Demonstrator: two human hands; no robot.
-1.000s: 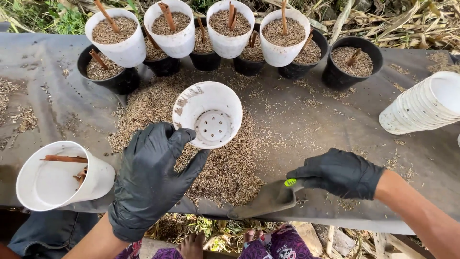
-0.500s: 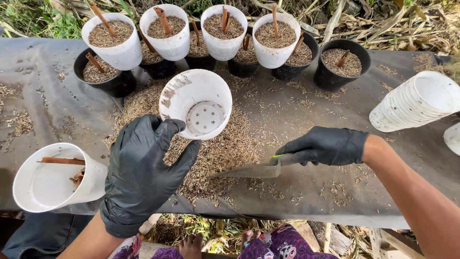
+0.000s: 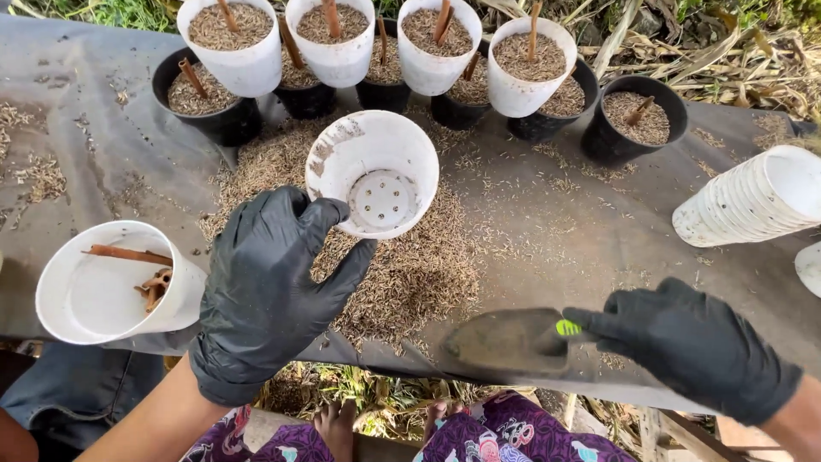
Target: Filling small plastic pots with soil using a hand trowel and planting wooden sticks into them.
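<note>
Left of the husk heap (image 3: 402,274), a tilted white plastic tub (image 3: 111,287) holds brown stick pieces. The black-gloved left hand (image 3: 269,287) clasps the empty white perforated pot (image 3: 376,184) by its rim, over the heap. Right of the heap, the black-gloved right hand (image 3: 684,342) is closed around a dark metal trowel (image 3: 513,342).

Perhaps outdoor nursery: filled pots (image 3: 224,34)

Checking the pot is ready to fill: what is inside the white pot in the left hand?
The white pot looks empty: only drainage holes in its base and dirt smears inside the rim.
</note>
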